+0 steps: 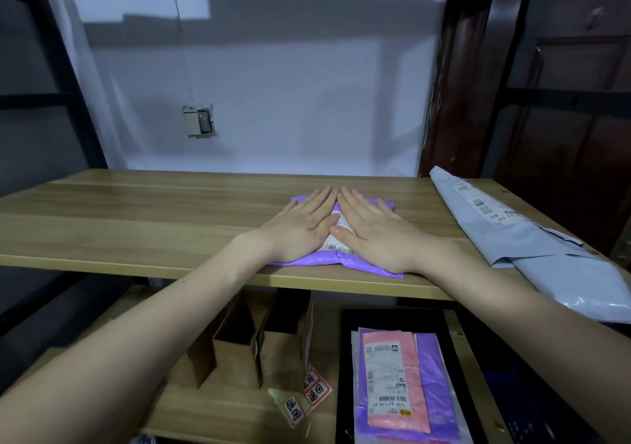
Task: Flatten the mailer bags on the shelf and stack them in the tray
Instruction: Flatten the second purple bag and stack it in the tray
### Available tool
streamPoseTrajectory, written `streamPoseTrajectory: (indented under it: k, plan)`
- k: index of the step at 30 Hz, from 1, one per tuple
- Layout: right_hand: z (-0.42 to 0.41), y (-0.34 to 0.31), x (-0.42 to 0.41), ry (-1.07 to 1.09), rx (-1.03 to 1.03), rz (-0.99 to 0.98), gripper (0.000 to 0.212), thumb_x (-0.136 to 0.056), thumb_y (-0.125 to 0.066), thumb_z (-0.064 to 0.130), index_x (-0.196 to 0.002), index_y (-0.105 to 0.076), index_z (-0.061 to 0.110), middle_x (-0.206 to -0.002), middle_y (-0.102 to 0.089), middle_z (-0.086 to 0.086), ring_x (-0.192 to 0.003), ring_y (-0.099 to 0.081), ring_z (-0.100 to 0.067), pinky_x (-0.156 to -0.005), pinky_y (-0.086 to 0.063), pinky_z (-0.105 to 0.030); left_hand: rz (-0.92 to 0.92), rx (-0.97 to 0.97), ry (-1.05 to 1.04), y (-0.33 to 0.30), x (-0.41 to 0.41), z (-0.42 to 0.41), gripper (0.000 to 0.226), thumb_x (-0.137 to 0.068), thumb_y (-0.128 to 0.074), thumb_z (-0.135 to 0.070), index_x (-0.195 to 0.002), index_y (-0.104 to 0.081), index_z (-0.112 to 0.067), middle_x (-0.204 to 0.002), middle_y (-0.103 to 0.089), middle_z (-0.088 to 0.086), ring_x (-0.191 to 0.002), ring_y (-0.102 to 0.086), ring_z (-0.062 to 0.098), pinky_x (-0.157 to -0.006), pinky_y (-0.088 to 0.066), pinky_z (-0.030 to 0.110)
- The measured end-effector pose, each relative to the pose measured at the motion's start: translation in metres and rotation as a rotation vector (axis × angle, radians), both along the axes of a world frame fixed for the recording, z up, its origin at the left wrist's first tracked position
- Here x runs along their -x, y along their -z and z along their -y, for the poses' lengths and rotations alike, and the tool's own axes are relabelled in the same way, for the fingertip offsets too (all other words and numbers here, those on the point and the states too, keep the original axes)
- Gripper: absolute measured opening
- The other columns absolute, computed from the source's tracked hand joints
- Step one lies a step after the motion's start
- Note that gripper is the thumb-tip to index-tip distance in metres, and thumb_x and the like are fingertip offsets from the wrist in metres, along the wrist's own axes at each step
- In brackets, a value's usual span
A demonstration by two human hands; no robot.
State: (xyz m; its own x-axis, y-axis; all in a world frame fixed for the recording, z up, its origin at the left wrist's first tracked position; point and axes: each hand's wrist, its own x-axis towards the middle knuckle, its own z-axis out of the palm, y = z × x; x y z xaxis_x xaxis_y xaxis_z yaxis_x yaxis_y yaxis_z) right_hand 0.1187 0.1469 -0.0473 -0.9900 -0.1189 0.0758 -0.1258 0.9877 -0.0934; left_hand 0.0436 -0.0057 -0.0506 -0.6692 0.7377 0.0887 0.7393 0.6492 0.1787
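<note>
On the wooden shelf, near its front edge, lay a purple mailer bag, mostly hidden under both hands. The left hand and right hand pressed flat on it, fingers spread, gripping nothing. A grey mailer bag lay right, partly cut off. Below, a black tray held stacked pink and purple bags, labels unreadable.

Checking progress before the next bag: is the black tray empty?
No. The black tray already holds flat mailers, a pink mailer topmost over a purple one.
</note>
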Motion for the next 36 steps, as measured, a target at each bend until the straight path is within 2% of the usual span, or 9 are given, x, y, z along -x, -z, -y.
streamPoseTrajectory:
  k: [10, 21, 29, 36]
  plan:
    - [0.0015, -0.0009, 0.0012, 0.005, 0.037, 0.067, 0.068, -0.098, -0.015, 0.051, -0.148, 0.016, 0.016, -0.156, 0.022, 0.006, -0.143, 0.02, -0.008, -0.117, 0.011, -0.036, 0.046, 0.023, 0.004, 0.0001, 0.0019, -0.0008, 0.057, -0.101, -0.014, -0.04, -0.148, 0.013, -0.023, -0.157, 0.02, -0.006, -0.144, 0.017, 0.008, -0.118, 0.008, 0.034]
    - [0.0019, -0.0001, 0.0023, 0.017, 0.045, 0.074, 0.067, -0.098, -0.016, 0.05, -0.148, 0.017, 0.018, -0.156, 0.023, 0.006, -0.143, 0.021, -0.007, -0.118, 0.011, -0.035, 0.148, -0.051, 0.034, -0.0019, -0.0008, -0.0001, 0.059, -0.102, -0.02, -0.038, -0.148, 0.014, -0.021, -0.156, 0.023, -0.006, -0.143, 0.019, 0.008, -0.119, 0.004, 0.033]
    - [0.0022, 0.0013, 0.0026, 0.018, 0.051, 0.073, 0.067, -0.098, -0.016, 0.049, -0.147, 0.017, 0.018, -0.156, 0.024, 0.006, -0.142, 0.022, -0.007, -0.118, 0.011, -0.035, 0.219, -0.084, 0.033, -0.0016, 0.0006, 0.0013, 0.061, -0.101, -0.021, -0.044, -0.147, 0.015, -0.027, -0.154, 0.025, -0.011, -0.144, 0.015, 0.009, -0.12, -0.003, 0.034]
    - [0.0017, 0.0013, 0.0032, 0.014, 0.07, 0.085, 0.068, -0.098, -0.016, 0.05, -0.147, 0.017, 0.019, -0.155, 0.025, 0.006, -0.142, 0.023, -0.006, -0.119, 0.009, -0.037, 0.226, -0.079, 0.041, -0.003, 0.004, 0.0017, 0.061, -0.101, -0.02, -0.045, -0.147, 0.015, -0.028, -0.155, 0.024, -0.012, -0.145, 0.01, 0.007, -0.118, -0.004, 0.029]
